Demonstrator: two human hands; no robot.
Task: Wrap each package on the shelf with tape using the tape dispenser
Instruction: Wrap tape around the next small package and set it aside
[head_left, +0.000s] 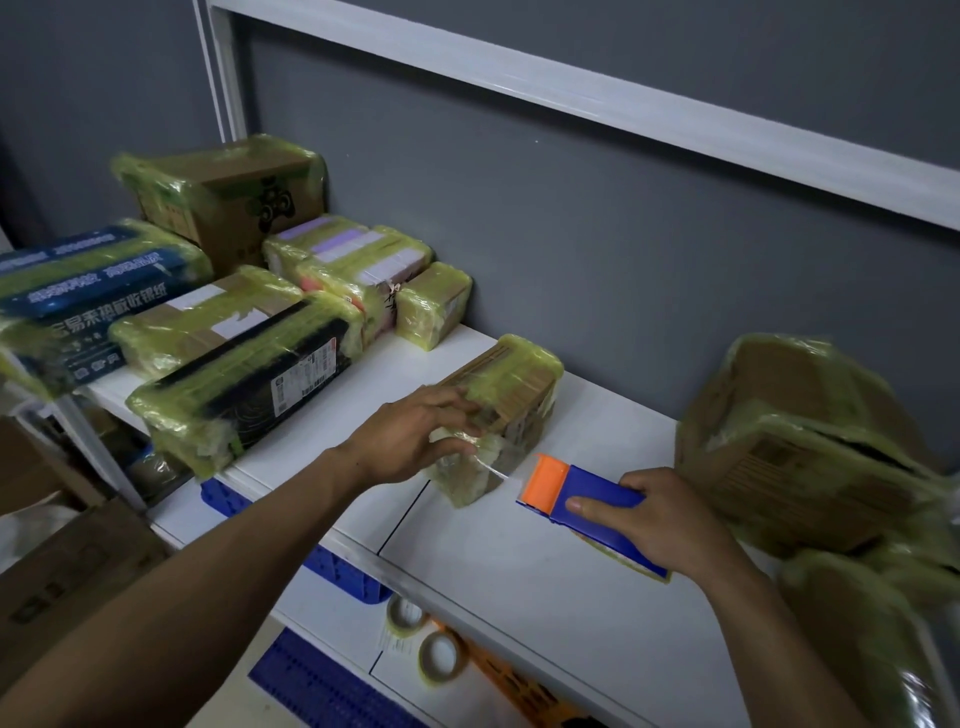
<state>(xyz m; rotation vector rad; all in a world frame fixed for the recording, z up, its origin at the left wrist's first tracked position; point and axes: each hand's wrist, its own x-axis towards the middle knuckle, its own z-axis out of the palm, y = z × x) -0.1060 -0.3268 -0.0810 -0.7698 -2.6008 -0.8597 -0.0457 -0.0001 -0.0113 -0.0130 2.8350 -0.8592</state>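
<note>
A matte dark grey wall (623, 218) runs behind a white shelf (519, 561). A white upright (224, 67) rises at its far left, and a white crossbeam (571, 98) slants overhead. The light is dim and even. A brown cardboard box (67, 566) sits low beyond the shelf's left edge.

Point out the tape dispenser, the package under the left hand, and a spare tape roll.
Dispenser (597, 483), head view: its blue body.
Package (511, 374), head view: its taped top face.
Tape roll (434, 678), head view: its near rim.
</note>
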